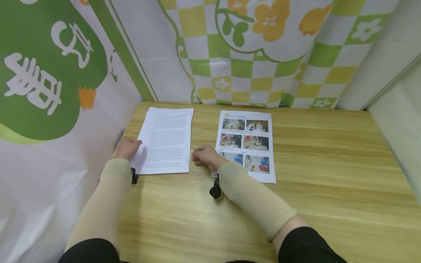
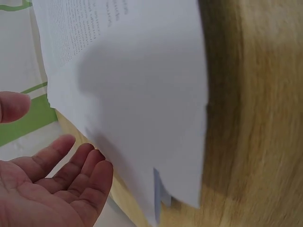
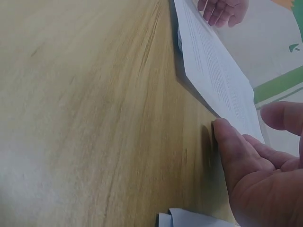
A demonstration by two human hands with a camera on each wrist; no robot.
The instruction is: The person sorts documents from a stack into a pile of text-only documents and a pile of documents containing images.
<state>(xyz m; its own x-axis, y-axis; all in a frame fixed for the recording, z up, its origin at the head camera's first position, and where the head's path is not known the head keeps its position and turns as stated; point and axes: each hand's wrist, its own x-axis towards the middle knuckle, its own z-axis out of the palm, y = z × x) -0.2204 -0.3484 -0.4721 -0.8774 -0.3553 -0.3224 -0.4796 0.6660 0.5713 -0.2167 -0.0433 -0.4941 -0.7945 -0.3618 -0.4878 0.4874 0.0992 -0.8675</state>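
Both left hand (image 1: 128, 148) and right hand (image 1: 208, 156), loosely unfurled, flank the printed stack (image 1: 167, 142) at its long edges, tabletop (image 1: 332, 160) spreading wide right of the picture sheets (image 1: 244, 147).

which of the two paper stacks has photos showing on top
The stack on the right, partly hidden by the right forearm. Its photos set it apart; the stack on the left shows only printed text.

Two paper stacks (image 1: 167, 146), six photos (image 1: 255, 143), one table (image 1: 329, 164)
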